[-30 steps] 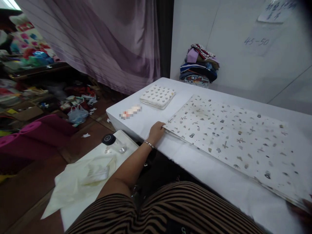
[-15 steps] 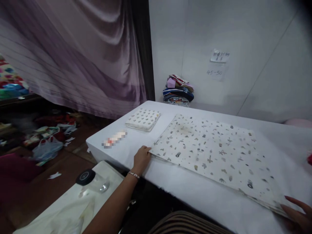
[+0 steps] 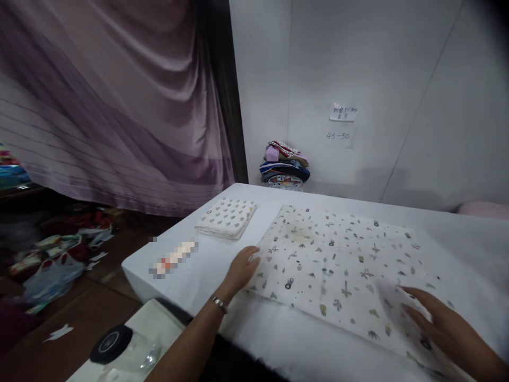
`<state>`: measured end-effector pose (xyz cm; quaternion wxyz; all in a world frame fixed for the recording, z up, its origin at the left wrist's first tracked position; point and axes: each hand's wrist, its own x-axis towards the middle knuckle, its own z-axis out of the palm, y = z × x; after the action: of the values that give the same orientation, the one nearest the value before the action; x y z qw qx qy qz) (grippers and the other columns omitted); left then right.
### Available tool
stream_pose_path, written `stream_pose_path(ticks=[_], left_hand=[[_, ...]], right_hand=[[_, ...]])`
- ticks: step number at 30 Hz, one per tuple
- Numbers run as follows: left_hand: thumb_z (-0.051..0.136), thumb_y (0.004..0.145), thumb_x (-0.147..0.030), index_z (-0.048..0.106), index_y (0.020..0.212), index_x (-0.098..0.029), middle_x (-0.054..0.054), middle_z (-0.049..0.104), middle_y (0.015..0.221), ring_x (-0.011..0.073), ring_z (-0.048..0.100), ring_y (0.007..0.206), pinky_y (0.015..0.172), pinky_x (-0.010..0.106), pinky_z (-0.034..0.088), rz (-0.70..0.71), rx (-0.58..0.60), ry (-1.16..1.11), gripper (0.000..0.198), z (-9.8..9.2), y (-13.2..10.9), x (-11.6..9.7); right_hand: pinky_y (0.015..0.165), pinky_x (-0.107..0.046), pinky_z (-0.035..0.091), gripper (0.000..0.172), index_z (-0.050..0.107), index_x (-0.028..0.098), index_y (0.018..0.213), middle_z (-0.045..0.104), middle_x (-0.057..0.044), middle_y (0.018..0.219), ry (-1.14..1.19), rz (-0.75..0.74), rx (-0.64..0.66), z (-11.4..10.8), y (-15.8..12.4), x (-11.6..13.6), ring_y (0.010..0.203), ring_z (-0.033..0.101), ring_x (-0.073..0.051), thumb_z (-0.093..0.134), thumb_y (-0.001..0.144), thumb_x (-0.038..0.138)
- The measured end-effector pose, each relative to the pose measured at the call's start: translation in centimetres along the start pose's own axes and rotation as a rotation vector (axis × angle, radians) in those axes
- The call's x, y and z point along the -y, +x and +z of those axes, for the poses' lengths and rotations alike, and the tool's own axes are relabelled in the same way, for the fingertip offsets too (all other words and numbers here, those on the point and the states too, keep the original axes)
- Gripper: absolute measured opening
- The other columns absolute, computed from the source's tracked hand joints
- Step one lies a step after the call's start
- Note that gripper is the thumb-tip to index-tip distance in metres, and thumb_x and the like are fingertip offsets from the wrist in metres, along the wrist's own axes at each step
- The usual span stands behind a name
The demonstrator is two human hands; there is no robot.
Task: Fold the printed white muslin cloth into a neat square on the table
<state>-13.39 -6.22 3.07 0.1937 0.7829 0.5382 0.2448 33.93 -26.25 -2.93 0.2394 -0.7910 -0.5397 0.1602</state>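
A large white cloth with small printed figures lies flat on the white table. My left hand rests at the cloth's left edge, fingers curled onto that edge; a bracelet is on the wrist. My right hand lies on the cloth's near right part with fingers stretched out flat. A smaller folded cloth with the same kind of print sits further left on the table, apart from both hands.
A stack of folded coloured clothes sits at the table's far corner against the white wall. A purple curtain hangs at left. Bags and clutter lie on the floor. A glass jar with black lid stands on a low surface.
The view has risen and turned right. My right hand has moved from the cloth's near right edge onto the cloth. My left hand has slid further along the left edge.
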Motion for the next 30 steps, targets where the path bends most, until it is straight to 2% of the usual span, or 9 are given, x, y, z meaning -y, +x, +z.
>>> stream_pose_path(ticks=[3, 5, 9, 12, 15, 18, 23, 27, 30], left_hand=[[0.044, 0.088, -0.041, 0.052, 0.126, -0.018, 0.009, 0.041, 0.143, 0.0227, 0.033, 0.134, 0.112, 0.040, 0.026, 0.205, 0.077, 0.143, 0.046, 3.4, 4.4, -3.0], [0.045, 0.087, -0.045, 0.046, 0.132, -0.017, 0.011, 0.032, 0.149, 0.0262, 0.023, 0.139, 0.113, 0.045, 0.020, 0.234, 0.149, 0.256, 0.053, 5.6, 6.8, -3.6], [0.035, 0.089, -0.054, 0.034, 0.140, -0.012, 0.014, 0.024, 0.151, 0.0265, 0.017, 0.141, 0.114, 0.046, 0.015, 0.119, 0.235, 0.381, 0.066, 7.9, 9.1, -1.4], [0.029, 0.090, -0.057, 0.029, 0.143, -0.012, 0.013, 0.021, 0.152, 0.0251, 0.014, 0.142, 0.114, 0.044, 0.013, 0.125, 0.247, 0.416, 0.069, 7.9, 9.3, 0.3], [0.026, 0.090, -0.059, 0.035, 0.140, -0.015, 0.013, 0.028, 0.150, 0.0259, 0.019, 0.140, 0.112, 0.045, 0.019, 0.092, 0.273, 0.421, 0.067, 7.8, 10.1, -0.2], [0.026, 0.089, -0.060, 0.039, 0.137, -0.016, 0.013, 0.029, 0.149, 0.0265, 0.020, 0.140, 0.112, 0.045, 0.019, 0.149, 0.217, 0.439, 0.066, 8.6, 13.0, -2.6], [0.032, 0.090, -0.053, 0.037, 0.139, -0.013, 0.012, 0.023, 0.152, 0.0275, 0.015, 0.141, 0.114, 0.046, 0.015, 0.322, 0.208, 0.483, 0.063, 11.6, 20.4, -5.7], [0.033, 0.088, -0.054, 0.038, 0.137, -0.007, 0.018, 0.029, 0.148, 0.0310, 0.022, 0.139, 0.110, 0.047, 0.021, 0.151, 0.226, 0.526, 0.069, 13.1, 25.1, -4.3], [0.027, 0.086, -0.060, 0.034, 0.140, -0.006, 0.018, 0.026, 0.150, 0.0316, 0.019, 0.139, 0.110, 0.047, 0.020, 0.098, 0.201, 0.490, 0.077, 13.4, 26.6, -2.5]], right_hand=[[0.106, -0.039, 0.036, 0.057, 0.044, 0.027, 0.133, 0.034, -0.007, 0.148, -0.124, -0.121, 0.044, 1.0, 4.1, 6.0, 0.134, 0.034, -0.027, 0.033, 0.086, 0.057], [0.109, -0.041, 0.031, 0.061, 0.040, 0.022, 0.137, 0.027, -0.007, 0.151, -0.202, -0.182, 0.057, 1.7, 6.9, 7.2, 0.138, 0.025, -0.026, 0.031, 0.087, 0.055], [0.110, -0.051, 0.024, 0.065, 0.041, 0.016, 0.138, 0.031, -0.011, 0.149, -0.398, -0.133, -0.001, 3.1, 10.6, 4.0, 0.138, 0.023, -0.029, 0.028, 0.088, 0.055], [0.109, -0.051, 0.025, 0.067, 0.040, 0.019, 0.139, 0.031, -0.009, 0.150, -0.455, -0.116, -0.026, 3.9, 11.2, 0.6, 0.138, 0.024, -0.028, 0.023, 0.088, 0.059], [0.110, -0.051, 0.023, 0.067, 0.037, 0.021, 0.142, 0.028, -0.007, 0.151, -0.472, -0.138, -0.051, 4.1, 11.9, -0.7, 0.140, 0.020, -0.027, 0.019, 0.089, 0.059], [0.112, -0.050, 0.020, 0.068, 0.033, 0.020, 0.144, 0.024, -0.007, 0.152, -0.478, -0.117, -0.057, 3.6, 14.3, 0.3, 0.141, 0.015, -0.026, 0.017, 0.090, 0.059], [0.113, -0.049, 0.014, 0.071, 0.031, 0.013, 0.144, 0.019, -0.011, 0.153, -0.468, -0.017, 0.040, 2.5, 20.4, 4.4, 0.142, 0.012, -0.027, 0.019, 0.090, 0.058], [0.112, -0.049, 0.011, 0.069, 0.024, 0.015, 0.147, 0.015, -0.011, 0.154, -0.452, 0.047, 0.074, 2.0, 24.6, 5.5, 0.142, 0.009, -0.027, 0.022, 0.091, 0.056], [0.111, -0.050, 0.009, 0.069, 0.024, 0.016, 0.146, 0.012, -0.010, 0.155, -0.426, 0.083, 0.099, 1.9, 26.0, 5.0, 0.142, 0.008, -0.026, 0.020, 0.092, 0.057]])
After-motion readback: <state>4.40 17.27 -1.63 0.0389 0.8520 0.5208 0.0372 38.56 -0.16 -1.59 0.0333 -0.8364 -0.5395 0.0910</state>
